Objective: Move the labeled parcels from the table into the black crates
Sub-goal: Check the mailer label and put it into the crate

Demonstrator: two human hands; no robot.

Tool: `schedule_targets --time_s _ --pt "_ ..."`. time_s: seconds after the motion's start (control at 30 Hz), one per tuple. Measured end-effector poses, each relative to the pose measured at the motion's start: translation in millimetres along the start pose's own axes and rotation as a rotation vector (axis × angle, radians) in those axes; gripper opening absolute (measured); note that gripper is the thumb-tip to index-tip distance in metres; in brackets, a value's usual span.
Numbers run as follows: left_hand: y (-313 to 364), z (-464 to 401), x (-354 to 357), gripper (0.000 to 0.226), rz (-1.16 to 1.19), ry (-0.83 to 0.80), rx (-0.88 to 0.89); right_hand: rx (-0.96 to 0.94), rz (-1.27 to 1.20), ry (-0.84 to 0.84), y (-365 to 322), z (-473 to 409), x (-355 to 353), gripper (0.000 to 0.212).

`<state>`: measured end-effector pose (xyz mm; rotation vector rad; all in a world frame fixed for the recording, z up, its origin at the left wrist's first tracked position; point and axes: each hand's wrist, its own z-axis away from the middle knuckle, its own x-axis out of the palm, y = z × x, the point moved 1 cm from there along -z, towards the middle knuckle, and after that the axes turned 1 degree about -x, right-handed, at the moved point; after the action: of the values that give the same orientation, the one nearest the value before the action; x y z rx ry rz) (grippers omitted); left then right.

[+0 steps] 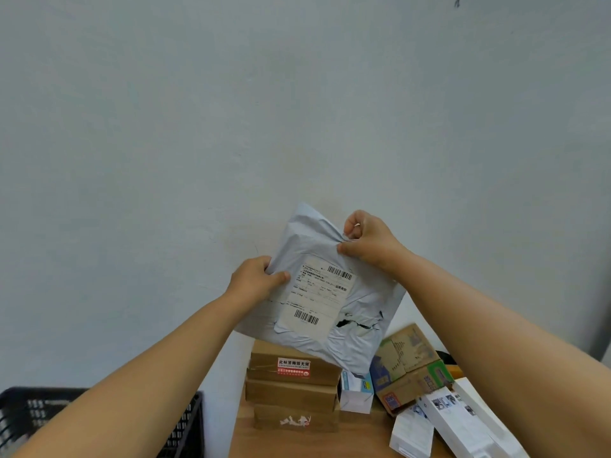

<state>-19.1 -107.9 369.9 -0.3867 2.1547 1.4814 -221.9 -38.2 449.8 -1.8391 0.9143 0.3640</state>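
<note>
I hold a grey plastic mailer bag (360, 312) up in the air in front of the wall, above the table. A white shipping label with barcodes covers its front, and a torn hole shows near its lower right. My left hand (256, 280) grips the bag's left edge, thumb on the front. My right hand (370, 239) pinches the upper right corner. A black crate (186, 428) stands at the lower left, beside the table and partly hidden by my left forearm.
On the wooden table (274, 438) lie three stacked brown cardboard boxes (294, 388), the top one with a red sticker. Right of them sit a small white-and-blue box (357, 391), a printed carton (410, 368) and several long white boxes (453, 421). A pale wall fills the background.
</note>
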Motion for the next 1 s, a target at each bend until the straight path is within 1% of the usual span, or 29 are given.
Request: schedule_targets --time_s 0.13,0.27,0.37,0.47,0.57,0.63,0.67,0.73,0.8,0.83,0.87,0.9,0.93,0.97,1.0 --pt "6.8 5.1 3.2 0.012 0.176 0.026 -0.025 -0.013 -0.014 0.028 -0.6 -2.7 0.1 0.029" --pt "14.0 5.7 5.4 0.021 0.247 0.045 -0.007 -0.007 -0.033 0.107 3.3 -5.1 -1.6 0.03" --pt "20.9 5.7 9.1 0.021 0.324 0.038 0.024 -0.007 -0.048 0.157 7.1 -6.7 -6.6 0.032" --pt "26.8 7.1 14.5 0.018 0.303 0.015 0.022 -0.011 -0.049 0.172 10.8 -5.1 -10.3 0.032" --pt "27.9 5.9 20.5 0.016 0.304 0.052 0.017 0.0 -0.074 0.171 16.2 0.2 -11.3 0.028" --pt "28.4 5.7 23.3 0.013 0.31 0.07 0.006 -0.002 -0.001 0.202 23.3 4.7 -14.4 0.025" --pt "29.0 5.7 24.0 0.014 0.31 0.077 -0.003 0.001 0.102 0.244 28.8 7.4 -16.5 0.033" --pt "27.0 4.5 24.8 0.014 0.326 0.095 -0.027 0.046 0.27 0.357 42.2 15.8 -19.8 0.063" --pt "23.5 3.6 25.2 0.011 0.386 0.115 -0.073 0.129 0.261 0.446 57.8 26.3 -19.2 0.09" --pt "20.9 3.1 25.8 0.009 0.426 0.126 -0.105 0.177 0.22 0.442 67.3 30.6 -16.4 0.099" --pt "19.2 3.9 26.5 0.007 0.462 0.139 -0.139 0.228 0.16 0.399 76.4 34.2 -12.3 0.103" --pt "17.7 4.8 27.6 0.006 0.502 0.153 -0.17 0.276 0.075 0.328 84.0 37.6 -7.2 0.103" --pt "17.2 7.0 28.8 0.005 0.543 0.164 -0.197 0.312 -0.034 0.253 90.7 40.4 -1.0 0.097" --pt "17.2 8.9 30.1 0.005 0.586 0.173 -0.218 0.328 -0.15 0.196 95.2 43.0 5.2 0.085" --pt "16.5 10.4 31.1 0.005 0.62 0.183 -0.233 0.33 -0.236 0.171 97.9 45.2 10.5 0.068"
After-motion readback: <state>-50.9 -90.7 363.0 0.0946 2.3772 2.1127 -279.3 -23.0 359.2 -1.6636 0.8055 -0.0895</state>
